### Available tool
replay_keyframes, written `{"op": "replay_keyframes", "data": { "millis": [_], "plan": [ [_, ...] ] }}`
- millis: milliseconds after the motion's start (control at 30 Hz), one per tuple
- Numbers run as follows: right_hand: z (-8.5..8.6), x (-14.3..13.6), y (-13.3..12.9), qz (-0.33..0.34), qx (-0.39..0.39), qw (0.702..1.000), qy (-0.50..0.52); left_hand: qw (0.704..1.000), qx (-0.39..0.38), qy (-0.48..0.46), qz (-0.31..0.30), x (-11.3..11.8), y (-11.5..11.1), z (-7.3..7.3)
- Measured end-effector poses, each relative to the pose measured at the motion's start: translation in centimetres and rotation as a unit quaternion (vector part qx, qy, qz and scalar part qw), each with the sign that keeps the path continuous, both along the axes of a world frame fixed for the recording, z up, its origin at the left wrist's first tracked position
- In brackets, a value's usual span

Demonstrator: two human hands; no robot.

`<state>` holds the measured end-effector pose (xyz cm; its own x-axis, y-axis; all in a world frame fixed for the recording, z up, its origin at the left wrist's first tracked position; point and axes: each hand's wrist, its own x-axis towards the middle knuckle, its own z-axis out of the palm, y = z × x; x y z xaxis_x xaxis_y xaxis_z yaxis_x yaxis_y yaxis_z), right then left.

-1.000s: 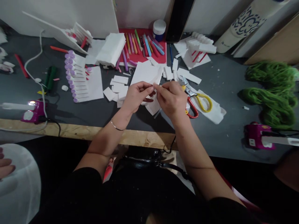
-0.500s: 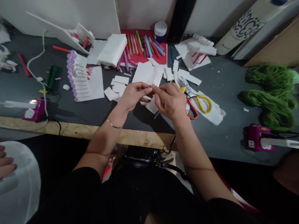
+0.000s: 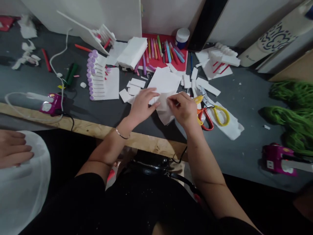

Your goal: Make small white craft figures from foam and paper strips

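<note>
My left hand (image 3: pixel 144 106) is low over the desk, thumb and fingers apart, with nothing gripped between them. Its fingertips are by the left edge of a thin white sheet (image 3: pixel 164 111). On the right side of that sheet, my right hand (image 3: pixel 184 109) is closed in a pinch. Whatever is between its fingertips is too small to make out. Behind both hands lies a flat white piece (image 3: pixel 166 78). Scissors with a yellow handle (image 3: pixel 222 115) and a red handle (image 3: pixel 207 123) lie just right of my right hand, beside a yellow object (image 3: pixel 198 99) partly hidden by it.
White offcuts (image 3: pixel 137 85) lie left of my hands. Colored glitter sticks (image 3: pixel 160 52) rest on a red sheet. A purple-topped white model (image 3: pixel 97 80), a second model (image 3: pixel 220 58), green yarn (image 3: pixel 286 111) and purple devices (image 3: pixel 52 103) surround the workspace. Another person's hand (image 3: pixel 14 148) is at left.
My hands have moved apart from where their fingertips met. My left hand has opened, and my right hand has lowered to the thin white sheet. The view has shifted left.
</note>
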<state>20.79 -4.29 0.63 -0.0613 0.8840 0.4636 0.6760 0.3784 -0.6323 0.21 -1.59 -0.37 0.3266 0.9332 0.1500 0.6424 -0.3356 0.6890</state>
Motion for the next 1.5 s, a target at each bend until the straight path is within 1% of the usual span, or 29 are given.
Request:
{"op": "replay_keyframes", "data": {
  "millis": [33,100,133,167,200,267,300,333,367,400,467,500,533,567,633,667,733,867,933,1000,1100,1167,1233,1333,1500],
  "plan": [
    [0.0,0.2,0.1,-0.009,-0.008,0.999,0.03,0.997,0.03,0.073,0.027,-1.0,0.0,-0.4],
    [0.0,0.7,0.3,-0.029,-0.029,0.994,0.102,0.982,0.03,0.18,0.052,-2.7,0.1,-1.1],
    [-0.1,0.8,0.4,-0.038,-0.043,0.989,0.139,0.977,0.026,0.203,0.055,-3.2,0.1,-1.2],
    [-0.2,0.9,0.5,-0.042,-0.059,0.982,0.172,0.976,0.033,0.205,0.058,-3.5,0.0,-1.2],
    [-0.3,0.9,0.5,-0.042,-0.074,0.976,0.199,0.979,0.049,0.189,0.064,-3.5,-0.1,-1.0],
    [-0.4,0.6,0.5,-0.039,-0.091,0.969,0.225,0.987,0.087,0.11,0.082,-2.6,-0.4,-0.1],
    [-0.4,0.3,0.5,-0.04,-0.089,0.97,0.224,0.991,0.089,0.054,0.088,-1.8,-0.5,0.5],
    [-0.3,0.0,0.4,-0.04,-0.078,0.973,0.214,0.994,0.064,-0.006,0.084,-0.9,-0.6,1.0],
    [-0.3,-0.3,0.3,-0.043,-0.062,0.977,0.199,0.995,0.014,-0.072,0.075,0.1,-0.6,1.4],
    [-0.2,-0.6,0.3,-0.039,-0.043,0.983,0.176,0.987,-0.06,-0.139,0.048,1.2,-0.6,1.8],
    [0.0,-1.0,0.1,-0.041,-0.003,0.992,0.122,0.944,-0.197,-0.264,0.005,3.0,-0.2,2.1],
    [0.0,-1.1,0.1,-0.045,0.016,0.994,0.095,0.921,-0.238,-0.31,-0.002,3.7,0.0,2.1],
    [0.0,-1.0,0.1,-0.052,0.033,0.996,0.072,0.901,-0.265,-0.343,-0.004,4.3,0.3,2.2],
    [0.1,-0.9,0.1,-0.06,0.047,0.996,0.052,0.887,-0.282,-0.365,-0.002,4.7,0.6,2.2],
    [0.1,-0.4,0.2,-0.074,0.069,0.995,0.02,0.876,-0.295,-0.381,0.0,5.1,1.1,2.3],
    [0.1,-0.1,0.3,-0.08,0.076,0.994,0.004,0.877,-0.298,-0.377,-0.002,5.2,1.3,2.4],
    [0.2,0.3,0.3,-0.087,0.084,0.992,-0.027,0.888,-0.29,-0.358,-0.014,5.0,1.5,2.7],
    [0.3,0.5,0.2,-0.066,0.088,0.99,-0.084,0.925,-0.238,-0.295,-0.029,4.7,1.5,2.9],
    [0.3,0.3,0.2,-0.062,0.087,0.99,-0.09,0.94,-0.206,-0.27,-0.028,4.7,1.3,2.9],
    [0.4,0.2,0.1,-0.062,0.072,0.993,-0.068,0.947,-0.188,-0.26,-0.027,4.8,1.2,2.9],
    [0.7,0.1,0.0,-0.053,0.03,0.998,0.007,0.941,-0.196,-0.274,-0.037,4.7,1.2,2.8],
    [0.8,0.1,0.0,-0.047,-0.002,0.997,0.055,0.928,-0.212,-0.302,-0.054,4.5,1.2,2.7],
    [0.9,0.1,0.1,-0.046,-0.025,0.995,0.081,0.916,-0.229,-0.323,-0.064,4.3,1.3,2.4],
    [0.8,0.0,0.1,-0.05,-0.028,0.995,0.08,0.911,-0.246,-0.327,-0.051,4.2,1.2,2.1],
    [0.8,-0.2,0.1,-0.057,0.003,0.998,0.028,0.907,-0.265,-0.326,-0.023,4.3,1.2,2.2]
  ]
}}
